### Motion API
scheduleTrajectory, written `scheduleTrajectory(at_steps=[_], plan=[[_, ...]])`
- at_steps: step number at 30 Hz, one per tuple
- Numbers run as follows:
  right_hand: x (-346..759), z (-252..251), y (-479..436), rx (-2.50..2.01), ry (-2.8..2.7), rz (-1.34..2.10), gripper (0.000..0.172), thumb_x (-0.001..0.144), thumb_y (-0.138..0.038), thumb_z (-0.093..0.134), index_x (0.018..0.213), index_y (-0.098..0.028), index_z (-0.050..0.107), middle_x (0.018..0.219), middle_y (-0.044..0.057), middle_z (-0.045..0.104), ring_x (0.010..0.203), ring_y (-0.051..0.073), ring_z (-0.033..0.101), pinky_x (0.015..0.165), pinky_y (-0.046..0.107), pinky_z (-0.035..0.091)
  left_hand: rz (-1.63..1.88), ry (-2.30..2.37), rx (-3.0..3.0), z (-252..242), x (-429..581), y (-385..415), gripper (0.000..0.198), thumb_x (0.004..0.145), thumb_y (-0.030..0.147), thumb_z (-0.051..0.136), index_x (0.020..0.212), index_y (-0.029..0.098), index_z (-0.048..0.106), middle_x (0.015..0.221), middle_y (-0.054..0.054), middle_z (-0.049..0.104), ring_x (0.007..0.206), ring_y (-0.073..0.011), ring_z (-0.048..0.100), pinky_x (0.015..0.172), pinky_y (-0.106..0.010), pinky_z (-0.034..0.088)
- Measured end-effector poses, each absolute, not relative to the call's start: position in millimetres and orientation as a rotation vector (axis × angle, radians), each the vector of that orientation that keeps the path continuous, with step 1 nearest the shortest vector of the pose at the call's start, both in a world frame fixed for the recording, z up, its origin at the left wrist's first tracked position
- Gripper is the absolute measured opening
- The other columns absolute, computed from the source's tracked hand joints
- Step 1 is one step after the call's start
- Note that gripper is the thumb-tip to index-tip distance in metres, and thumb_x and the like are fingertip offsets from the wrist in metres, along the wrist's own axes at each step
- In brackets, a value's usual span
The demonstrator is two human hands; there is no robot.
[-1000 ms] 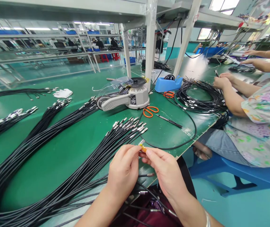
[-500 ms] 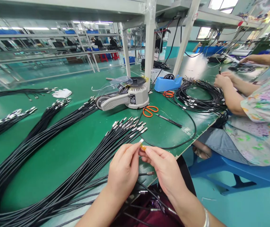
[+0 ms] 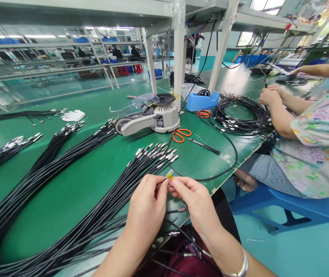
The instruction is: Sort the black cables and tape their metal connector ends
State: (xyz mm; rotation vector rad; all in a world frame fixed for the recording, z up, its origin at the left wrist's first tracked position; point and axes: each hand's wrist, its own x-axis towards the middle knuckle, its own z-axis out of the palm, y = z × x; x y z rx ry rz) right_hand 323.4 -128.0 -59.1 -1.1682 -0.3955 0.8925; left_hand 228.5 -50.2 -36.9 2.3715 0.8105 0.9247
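Connector [image 3: 171, 171], held projecting from the pinched left hand [image 3: 147, 203]; yellow tape [image 3: 169, 176], pinched by the right hand [image 3: 197, 201]. Tape is best kept taut, smoothed flat.

The single head-worn camera faces forward and down across the green table [image 3: 74, 188], with the left hand [image 3: 147, 204] and right hand [image 3: 198, 202] close at six o'clock, distant racks [image 3: 51, 70] at ten.

Glossy tabletop [image 3: 74, 184], shiny metal connectors [image 3: 171, 151], smooth plastic-looking cables [image 3: 116, 194], matt cloth glove [image 3: 73, 115], plastic stool [image 3: 308, 204]
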Motion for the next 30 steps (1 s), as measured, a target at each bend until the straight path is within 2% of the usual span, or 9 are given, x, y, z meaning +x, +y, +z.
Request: scheduleTrajectory(at_steps=[7,10,14,20,26,30], plan=[[322.4,-52.4,-127.7,-1.308,-0.386,0.823,0.024,0.075,-0.041,0.067,0.078,-0.017,0.072,0.073,0.003,0.07,0.071,0.017,0.062,0.067,0.027,0.05,0.88,0.814,2.275,-35.6,226.6,-52.2,0.012,0.087,0.026,0.053,0.081,0.019,0.061,0.074,0.0,0.062,0.066,-0.0122,0.059,0.061,-0.023,0.046],[321.5,-51.4,-127.2,-1.311,-0.411,0.793,0.022,0.076,-0.039,0.067,0.079,-0.018,0.073,0.072,0.002,0.07,0.072,0.017,0.063,0.069,0.027,0.051,0.822,0.852,2.188,-32.6,226.7,-53.4,0.016,0.087,0.03,0.053,0.08,0.019,0.062,0.071,0.0,0.063,0.064,-0.0126,0.059,0.06,-0.024,0.046],[320.6,-49.8,-125.4,-1.301,-0.433,0.763,0.02,0.076,-0.037,0.067,0.078,-0.018,0.072,0.074,0.001,0.07,0.074,0.017,0.064,0.072,0.027,0.051,0.713,0.911,2.047,-26.9,227.7,-54.2,0.021,0.086,0.036,0.052,0.08,0.018,0.063,0.066,0.001,0.063,0.052,-0.0111,0.055,0.05,-0.023,0.042],[320.7,-50.6,-122.5,-1.243,-0.479,0.744,0.019,0.078,-0.035,0.065,0.078,-0.017,0.07,0.076,0.003,0.071,0.075,0.018,0.065,0.073,0.029,0.051,0.587,0.896,1.734,-19.6,229.1,-53.6,0.026,0.082,0.04,0.055,0.078,0.016,0.061,0.052,0.004,0.055,0.045,-0.0104,0.051,0.047,-0.022,0.041],[321.8,-50.2,-121.3,-1.218,-0.515,0.735,0.016,0.079,-0.032,0.064,0.076,-0.017,0.069,0.073,0.002,0.069,0.073,0.016,0.064,0.073,0.028,0.05,0.545,0.815,1.517,-18.1,229.7,-50.7,0.026,0.078,0.039,0.06,0.072,0.014,0.058,0.061,0.003,0.056,0.045,-0.0079,0.05,0.047,-0.021,0.042],[322.3,-46.0,-122.5,-1.235,-0.547,0.726,0.017,0.079,-0.033,0.063,0.075,-0.017,0.069,0.072,0.002,0.067,0.073,0.016,0.063,0.073,0.028,0.049,0.506,0.749,1.421,-18.4,228.2,-47.6,0.027,0.078,0.039,0.061,0.069,0.014,0.056,0.056,0.004,0.053,0.043,-0.0071,0.049,0.046,-0.02,0.04]])
